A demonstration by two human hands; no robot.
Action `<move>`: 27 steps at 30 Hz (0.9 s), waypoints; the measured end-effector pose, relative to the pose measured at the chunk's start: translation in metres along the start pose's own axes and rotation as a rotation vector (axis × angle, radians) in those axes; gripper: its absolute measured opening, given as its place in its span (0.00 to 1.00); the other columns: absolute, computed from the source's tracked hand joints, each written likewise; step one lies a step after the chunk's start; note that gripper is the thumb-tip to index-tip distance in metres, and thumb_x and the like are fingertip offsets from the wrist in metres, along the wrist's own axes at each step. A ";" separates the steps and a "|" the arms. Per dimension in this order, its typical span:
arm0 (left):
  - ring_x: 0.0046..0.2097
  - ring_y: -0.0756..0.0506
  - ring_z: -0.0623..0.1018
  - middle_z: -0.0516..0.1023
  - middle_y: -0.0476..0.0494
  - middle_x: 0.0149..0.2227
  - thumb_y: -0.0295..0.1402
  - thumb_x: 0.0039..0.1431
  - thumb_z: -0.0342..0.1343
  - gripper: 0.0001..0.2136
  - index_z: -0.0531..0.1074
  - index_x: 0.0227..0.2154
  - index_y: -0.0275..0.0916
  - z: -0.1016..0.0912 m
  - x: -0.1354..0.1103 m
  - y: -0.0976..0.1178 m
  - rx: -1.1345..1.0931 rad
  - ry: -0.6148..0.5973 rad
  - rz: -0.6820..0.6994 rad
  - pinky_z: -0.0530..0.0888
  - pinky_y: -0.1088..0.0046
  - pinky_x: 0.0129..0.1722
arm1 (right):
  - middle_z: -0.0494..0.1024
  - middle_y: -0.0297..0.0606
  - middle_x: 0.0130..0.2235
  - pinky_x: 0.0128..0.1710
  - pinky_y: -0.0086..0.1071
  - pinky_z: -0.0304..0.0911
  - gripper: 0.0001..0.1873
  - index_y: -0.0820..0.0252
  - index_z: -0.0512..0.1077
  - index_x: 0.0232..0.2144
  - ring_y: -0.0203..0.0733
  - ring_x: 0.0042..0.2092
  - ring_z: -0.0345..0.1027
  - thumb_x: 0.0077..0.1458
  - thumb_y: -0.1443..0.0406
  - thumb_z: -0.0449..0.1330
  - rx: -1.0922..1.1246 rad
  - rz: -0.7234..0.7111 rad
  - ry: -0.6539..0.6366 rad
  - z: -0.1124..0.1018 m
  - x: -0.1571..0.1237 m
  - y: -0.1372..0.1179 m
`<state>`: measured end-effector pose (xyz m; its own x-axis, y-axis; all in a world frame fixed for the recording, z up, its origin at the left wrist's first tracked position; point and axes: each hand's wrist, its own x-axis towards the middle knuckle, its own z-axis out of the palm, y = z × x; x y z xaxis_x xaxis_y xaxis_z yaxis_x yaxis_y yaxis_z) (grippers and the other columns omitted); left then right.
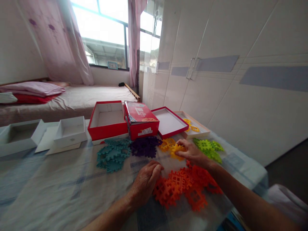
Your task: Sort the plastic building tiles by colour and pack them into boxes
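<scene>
My right hand (191,152) pinches yellow interlocking plastic pieces (177,151) by their edge. Just behind them lie more yellow pieces (166,144) on the cloth. My left hand (149,176) rests at the left edge of a pile of orange interlocking pieces (175,184), its fingers curled in; whatever they might hold is hidden. The orange pile spreads between my two forearms. Dark purple pieces (145,146) lie beyond my left hand, with a teal pile (114,155) to their left. Lime green pieces (209,147) sit to the right, past my right wrist.
Behind the piles stand an open red box (108,128), a closed red box (144,128), a red-rimmed lid (170,123) and a shallow tray (201,131) with several yellow pieces. White boxes (69,130) are at left on the cloth-covered table (60,192). A wardrobe (216,41) borders the right.
</scene>
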<state>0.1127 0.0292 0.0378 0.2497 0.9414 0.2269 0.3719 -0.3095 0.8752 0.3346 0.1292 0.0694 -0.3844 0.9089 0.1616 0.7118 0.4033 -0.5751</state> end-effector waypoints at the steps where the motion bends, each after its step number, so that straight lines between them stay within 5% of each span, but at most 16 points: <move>1: 0.38 0.47 0.72 0.73 0.45 0.35 0.37 0.65 0.35 0.20 0.73 0.32 0.37 0.000 0.000 0.000 0.003 -0.002 0.001 0.66 0.76 0.40 | 0.71 0.37 0.37 0.41 0.33 0.62 0.14 0.58 0.67 0.36 0.40 0.39 0.66 0.46 0.60 0.58 0.080 0.019 0.081 -0.007 0.001 0.007; 7: 0.38 0.48 0.72 0.73 0.46 0.35 0.37 0.65 0.35 0.20 0.73 0.32 0.38 0.001 0.001 -0.002 0.001 -0.001 0.005 0.66 0.77 0.40 | 0.71 0.39 0.38 0.34 0.32 0.68 0.21 0.61 0.63 0.40 0.39 0.35 0.69 0.44 0.59 0.60 0.261 0.371 0.728 -0.066 0.048 0.071; 11: 0.37 0.48 0.73 0.73 0.46 0.35 0.37 0.65 0.36 0.20 0.73 0.31 0.38 0.001 0.001 -0.003 -0.004 0.000 0.000 0.66 0.77 0.40 | 0.71 0.45 0.40 0.39 0.39 0.67 0.23 0.63 0.63 0.41 0.44 0.40 0.69 0.42 0.60 0.62 0.140 0.450 0.782 -0.085 0.086 0.088; 14: 0.37 0.48 0.73 0.73 0.45 0.35 0.37 0.65 0.36 0.20 0.73 0.31 0.37 0.001 0.001 -0.002 -0.006 0.001 0.009 0.66 0.76 0.40 | 0.70 0.51 0.44 0.48 0.45 0.60 0.23 0.65 0.66 0.40 0.50 0.48 0.65 0.40 0.62 0.63 0.033 0.460 0.776 -0.072 0.090 0.080; 17: 0.37 0.48 0.72 0.73 0.45 0.34 0.36 0.65 0.35 0.20 0.73 0.31 0.37 0.001 0.002 -0.002 0.001 0.012 0.023 0.66 0.76 0.40 | 0.73 0.46 0.41 0.48 0.41 0.60 0.16 0.62 0.68 0.38 0.46 0.44 0.67 0.45 0.63 0.59 -0.023 0.382 0.681 -0.043 0.071 0.060; 19: 0.36 0.48 0.72 0.73 0.46 0.34 0.36 0.65 0.35 0.20 0.73 0.31 0.37 0.001 0.002 -0.002 0.013 0.009 0.035 0.66 0.76 0.39 | 0.75 0.41 0.37 0.44 0.37 0.62 0.13 0.60 0.70 0.37 0.42 0.40 0.69 0.49 0.60 0.56 -0.053 0.238 0.473 -0.020 0.054 0.043; 23: 0.37 0.48 0.72 0.73 0.46 0.35 0.35 0.65 0.35 0.20 0.73 0.32 0.36 0.001 0.001 -0.003 0.045 -0.002 0.051 0.66 0.75 0.40 | 0.70 0.45 0.50 0.50 0.40 0.56 0.29 0.59 0.68 0.47 0.49 0.51 0.62 0.47 0.49 0.58 -0.230 -0.018 0.054 0.020 0.035 0.012; 27: 0.36 0.49 0.72 0.73 0.46 0.35 0.35 0.65 0.35 0.20 0.73 0.32 0.36 0.003 0.001 -0.007 0.056 0.002 0.059 0.65 0.75 0.39 | 0.63 0.47 0.55 0.51 0.46 0.53 0.39 0.56 0.59 0.56 0.55 0.55 0.56 0.46 0.44 0.56 -0.395 0.071 -0.060 0.041 0.037 -0.008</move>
<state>0.1127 0.0322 0.0310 0.2707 0.9216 0.2780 0.4062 -0.3712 0.8350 0.2906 0.1555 0.0476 -0.3511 0.9330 0.0788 0.9046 0.3597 -0.2286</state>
